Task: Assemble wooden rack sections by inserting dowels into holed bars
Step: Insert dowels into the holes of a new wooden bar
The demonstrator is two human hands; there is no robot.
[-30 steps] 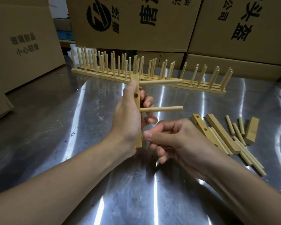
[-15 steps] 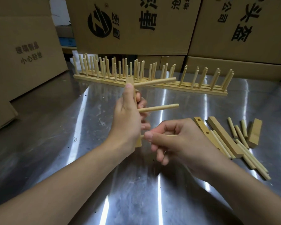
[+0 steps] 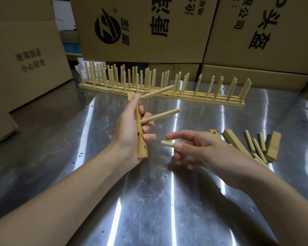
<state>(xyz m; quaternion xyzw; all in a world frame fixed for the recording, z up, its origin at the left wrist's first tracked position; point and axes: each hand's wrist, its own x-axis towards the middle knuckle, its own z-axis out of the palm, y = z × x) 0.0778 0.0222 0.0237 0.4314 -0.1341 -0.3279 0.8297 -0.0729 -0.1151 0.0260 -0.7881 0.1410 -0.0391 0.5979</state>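
Dowel (image 3: 166, 143) tip pokes from the right hand (image 3: 203, 150), apparently pinched between the thumb and a curled finger, near the holed bar (image 3: 140, 141). The left hand (image 3: 126, 132) grips that bar upright above the surface (image 3: 149, 201), with two dowels (image 3: 160, 116) already seated in it. Loose pieces (image 3: 236, 142) lie to the right. Finished rack sections (image 3: 167, 89) stand before cardboard boxes (image 3: 140, 29).

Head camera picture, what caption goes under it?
Left hand holds a holed bar with two dowels; right hand pinches a third dowel nearby.
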